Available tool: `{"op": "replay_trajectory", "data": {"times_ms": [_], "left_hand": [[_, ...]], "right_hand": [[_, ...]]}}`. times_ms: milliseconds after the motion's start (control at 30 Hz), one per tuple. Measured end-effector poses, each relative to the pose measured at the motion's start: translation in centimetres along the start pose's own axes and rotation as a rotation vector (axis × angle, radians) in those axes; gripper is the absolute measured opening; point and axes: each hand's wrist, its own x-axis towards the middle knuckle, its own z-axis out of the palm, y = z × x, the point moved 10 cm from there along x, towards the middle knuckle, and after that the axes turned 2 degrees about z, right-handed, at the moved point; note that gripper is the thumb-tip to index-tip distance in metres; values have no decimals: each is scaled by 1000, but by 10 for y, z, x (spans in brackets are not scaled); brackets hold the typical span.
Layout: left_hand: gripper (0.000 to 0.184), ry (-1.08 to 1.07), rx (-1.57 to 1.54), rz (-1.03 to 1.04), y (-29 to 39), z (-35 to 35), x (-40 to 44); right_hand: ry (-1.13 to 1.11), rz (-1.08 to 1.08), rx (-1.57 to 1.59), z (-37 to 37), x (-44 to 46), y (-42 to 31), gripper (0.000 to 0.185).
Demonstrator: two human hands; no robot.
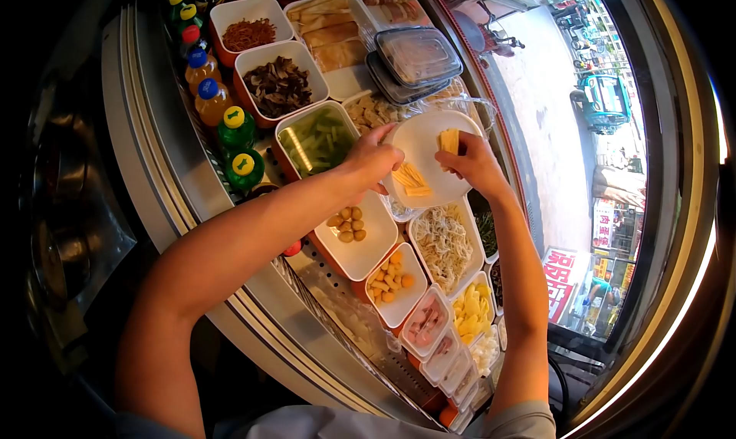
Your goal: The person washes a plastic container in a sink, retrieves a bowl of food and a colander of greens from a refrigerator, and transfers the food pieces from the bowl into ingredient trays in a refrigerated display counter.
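Observation:
My left hand grips the left rim of a white container, which is tilted toward me above the food trays. Inside its lower part lie several pale yellow ribbed strips. Over the container's right side, my right hand pinches a small bunch of yellow strips between thumb and fingers. Just below is a tray of shredded whitish food. A white tray with several round tan balls sits beneath my left forearm.
Bottles line the left edge of the display case. Trays of green pieces, dark mushrooms and rolled sheets stand beyond. Stacked lidded boxes are behind the container. A glass window borders the right side.

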Motion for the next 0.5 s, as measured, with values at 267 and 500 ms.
{"op": "replay_trajectory", "data": {"times_ms": [267,500], "left_hand": [[78,207,-11,159,12,-23,7],[76,250,19,169,19,-26,0]], "right_hand": [[446,33,-422,-110,15,105,33],[433,153,-633,-42,25,192,33]]}}
